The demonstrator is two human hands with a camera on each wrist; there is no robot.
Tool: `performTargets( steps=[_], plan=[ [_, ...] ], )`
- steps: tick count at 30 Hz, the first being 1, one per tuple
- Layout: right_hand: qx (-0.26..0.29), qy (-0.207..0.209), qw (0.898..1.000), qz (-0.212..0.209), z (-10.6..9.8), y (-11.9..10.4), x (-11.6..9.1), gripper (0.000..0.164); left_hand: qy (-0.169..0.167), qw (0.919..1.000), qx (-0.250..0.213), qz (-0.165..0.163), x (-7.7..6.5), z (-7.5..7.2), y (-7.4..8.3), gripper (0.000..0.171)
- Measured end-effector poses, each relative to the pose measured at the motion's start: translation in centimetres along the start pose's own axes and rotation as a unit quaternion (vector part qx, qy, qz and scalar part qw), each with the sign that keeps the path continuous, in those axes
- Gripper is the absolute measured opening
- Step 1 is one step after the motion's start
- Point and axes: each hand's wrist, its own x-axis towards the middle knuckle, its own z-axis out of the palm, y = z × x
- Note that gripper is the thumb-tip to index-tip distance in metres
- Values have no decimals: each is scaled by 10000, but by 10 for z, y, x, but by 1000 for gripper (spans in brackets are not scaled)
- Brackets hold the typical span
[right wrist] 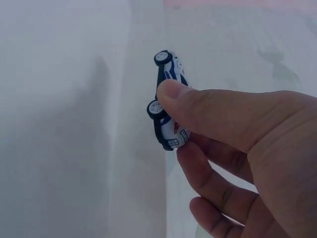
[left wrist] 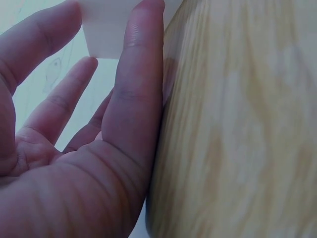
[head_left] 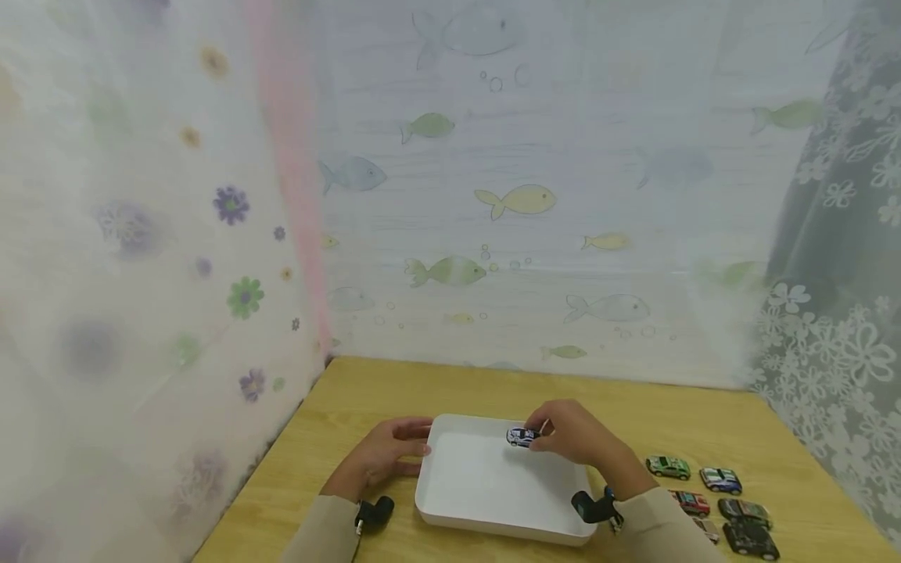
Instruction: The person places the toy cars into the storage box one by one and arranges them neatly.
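Over on the left hangs a flower-patterned sheet (head_left: 232,234), and next to it the person's left hand (head_left: 391,452) rests at the near-left side of a white tray (head_left: 486,489), its fingers extended and holding nothing, fingertips touching the tray's edge. The tray sits on the wooden table (head_left: 394,391), with a fish-printed sheet (head_left: 443,180) behind. Above the tray's floor, towards the far edge and right of the middle, is a small white-and-blue toy car (head_left: 519,438), pinched between thumb and fingers of the right hand (head_left: 573,432). Farther right, beside the sleeve (head_left: 669,528), I see a green car (head_left: 668,467), a red car (head_left: 691,502), one partly hidden car (head_left: 707,529), a blue-and-white car (head_left: 721,480), a dark multicoloured car (head_left: 744,512) and a black car (head_left: 751,539).
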Motion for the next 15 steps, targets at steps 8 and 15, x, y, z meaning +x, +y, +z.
performTargets(
  steps=[8, 15],
  plan=[
    [7, -203, 9998, -56, 13, -10, 16, 19, -107, 9999, 54, 2, -1, -1, 2, 67],
    [43, -331, 9993, -138, 24, -20, 27, 20, -83, 9999, 145, -9, -1, -1, 2, 66]
  ],
)
